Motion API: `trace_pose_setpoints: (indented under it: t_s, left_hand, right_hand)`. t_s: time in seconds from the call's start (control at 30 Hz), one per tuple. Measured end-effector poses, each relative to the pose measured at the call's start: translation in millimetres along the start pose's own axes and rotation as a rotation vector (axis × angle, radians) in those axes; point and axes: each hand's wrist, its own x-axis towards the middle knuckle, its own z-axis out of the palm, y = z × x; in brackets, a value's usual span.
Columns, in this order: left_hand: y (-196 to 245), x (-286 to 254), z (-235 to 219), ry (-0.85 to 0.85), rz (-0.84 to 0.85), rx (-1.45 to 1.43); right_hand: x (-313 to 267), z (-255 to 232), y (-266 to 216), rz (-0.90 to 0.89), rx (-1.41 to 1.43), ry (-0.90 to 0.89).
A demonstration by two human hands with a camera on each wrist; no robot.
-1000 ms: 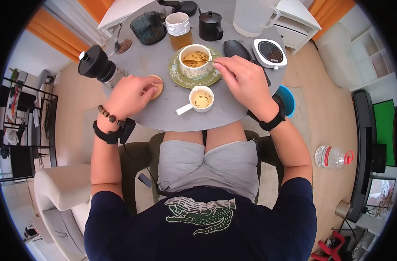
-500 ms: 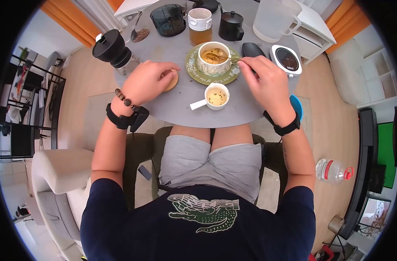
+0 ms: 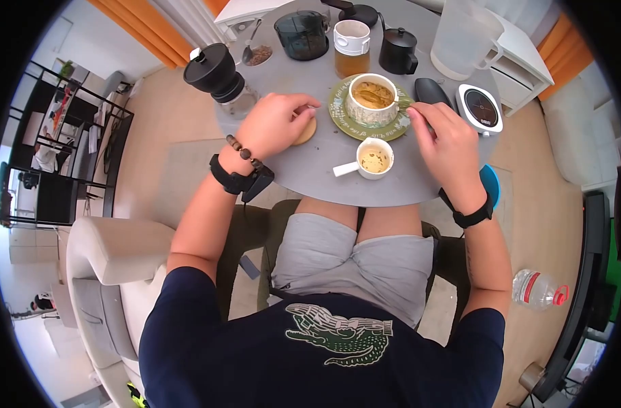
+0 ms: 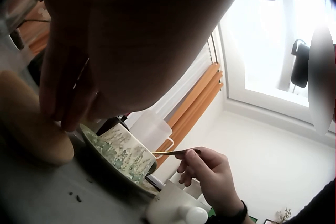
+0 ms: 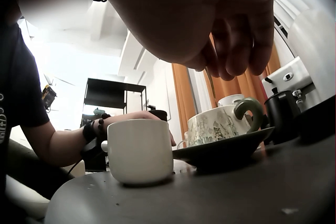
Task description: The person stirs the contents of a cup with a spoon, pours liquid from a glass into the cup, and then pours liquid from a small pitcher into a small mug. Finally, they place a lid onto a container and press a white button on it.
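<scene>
"So, what are the hands doing?"

"They're apart. The right hand (image 3: 450, 141), right of centre in the head view, pinches the handle of a golden spoon (image 4: 169, 153). The left hand (image 3: 275, 124), left of centre, rests relaxed fingertips on a round tan disc (image 4: 29, 129)."

"And the spoon's other end?"

"In the amber liquid inside the patterned cup (image 3: 370, 119), upper centre of the head view. I'd call it stirring."

"How is that done well?"

"Lightly: small, slow circles from the fingers, the spoon's bowl kept below the surface and off the wall, so nothing slops onto the green saucer (image 3: 341, 122)."

"Should anything steady the cup?"

"If it shifts, the left hand could leave the disc and hold the saucer's edge."

"What's in the way?"

"The small white pitcher (image 3: 373, 174), just below the saucer on the grey desk (image 3: 317, 166); a low wrist might knock it. Farther out, the black pot (image 3: 398, 54) at upper right seems no bother."
</scene>
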Motion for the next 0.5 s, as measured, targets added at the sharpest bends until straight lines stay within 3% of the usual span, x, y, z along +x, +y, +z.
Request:
trace_pose_setpoints:
  t_s: [0.5]
  left_hand:
    - [-3.0, 2.2, -3.4, -0.028, 0.007, 0.041]
  right_hand:
    - [0.0, -0.7, 0.5, -0.016, -0.031, -0.007]
